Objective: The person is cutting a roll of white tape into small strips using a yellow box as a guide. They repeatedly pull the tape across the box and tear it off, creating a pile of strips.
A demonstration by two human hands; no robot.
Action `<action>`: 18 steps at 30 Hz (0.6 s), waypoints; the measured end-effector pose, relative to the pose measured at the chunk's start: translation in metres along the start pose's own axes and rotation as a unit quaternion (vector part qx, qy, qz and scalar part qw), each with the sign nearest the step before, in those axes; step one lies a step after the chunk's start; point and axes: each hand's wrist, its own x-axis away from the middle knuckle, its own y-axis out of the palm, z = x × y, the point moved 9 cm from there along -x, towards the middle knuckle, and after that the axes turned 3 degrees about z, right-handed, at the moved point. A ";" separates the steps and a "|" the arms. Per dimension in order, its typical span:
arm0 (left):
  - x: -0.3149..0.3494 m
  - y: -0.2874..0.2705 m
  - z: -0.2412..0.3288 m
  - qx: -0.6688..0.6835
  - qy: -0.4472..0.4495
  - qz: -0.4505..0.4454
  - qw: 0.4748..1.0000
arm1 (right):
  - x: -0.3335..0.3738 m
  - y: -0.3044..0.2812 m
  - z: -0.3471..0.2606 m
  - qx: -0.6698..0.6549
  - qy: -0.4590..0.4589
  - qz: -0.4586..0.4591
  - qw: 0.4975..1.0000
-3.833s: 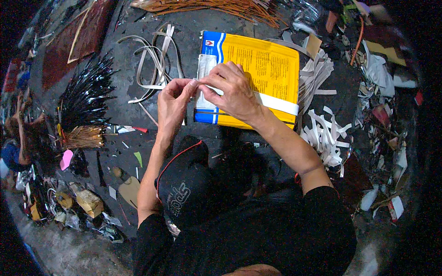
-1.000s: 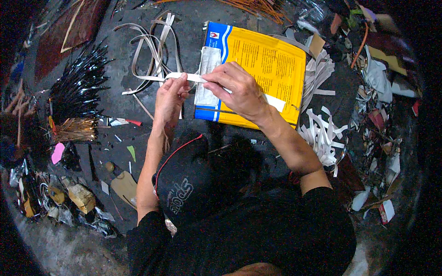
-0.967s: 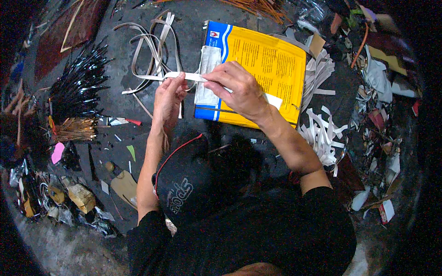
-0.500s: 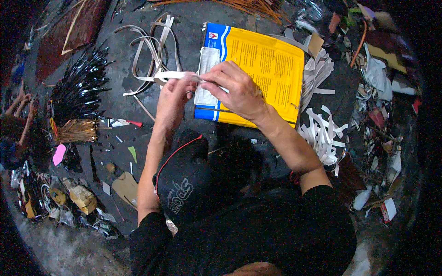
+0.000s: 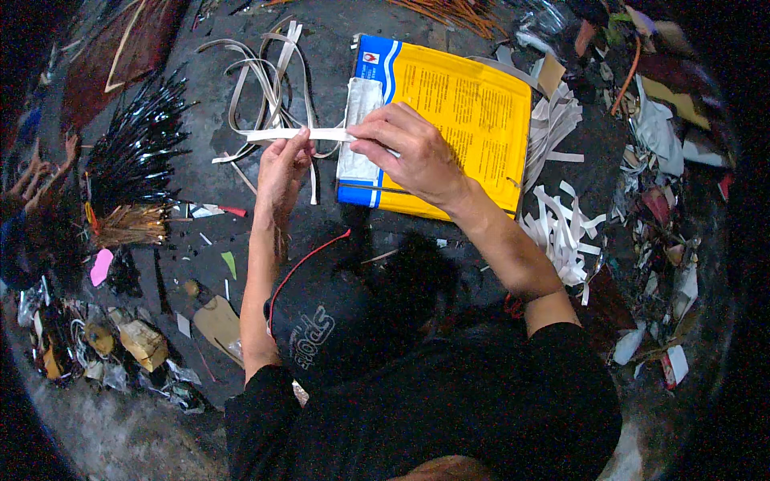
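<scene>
Fingertips of the left hand (image 5: 282,170) pinch a flat, narrow white paper strip (image 5: 298,135) near its left end; the fingers are pressed together and point toward the top of the frame. The right hand (image 5: 409,152) grips the same strip at its right end, thumb and forefinger closed on it, the other fingers curled loosely over the edge of the pad below. The strip runs level between the two hands, taut and matte, just above centre of the frame.

Under the right hand lies a yellow rectangular pad (image 5: 465,120) with a blue and white border, its surface smooth and printed; a pale grey folded sheet (image 5: 358,120) rests on its left margin. To the left of the pad, a loose tangle of long pale ribbon-like strips (image 5: 269,76) loops over the dark, rough floor (image 5: 200,160).

At the left of the frame, a fan-shaped bundle of thin dark glossy sticks (image 5: 132,152) spreads from a straw-coloured bound end (image 5: 120,228). Right of the pad, short white cut strips (image 5: 561,228) lie heaped and curled. A dark cap with red piping (image 5: 321,321) sits at lower centre, by the person's black sleeves. Small coloured paper scraps, pink (image 5: 101,266) and green (image 5: 229,263), are scattered at lower left.
</scene>
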 end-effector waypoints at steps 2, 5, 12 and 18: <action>0.001 -0.003 0.001 0.007 0.009 0.001 1.000 | 0.008 -0.005 0.005 0.014 0.015 -0.012 1.000; -0.003 -0.007 0.005 -0.035 0.003 0.000 0.999 | 0.004 -0.004 0.002 0.028 0.002 -0.018 0.999; -0.005 -0.019 0.005 -0.025 0.030 0.010 0.999 | 0.008 -0.008 0.006 0.033 0.015 -0.012 0.999; -0.011 -0.035 0.005 0.005 0.035 0.041 0.999 | 0.005 -0.004 0.007 0.032 0.001 -0.007 0.999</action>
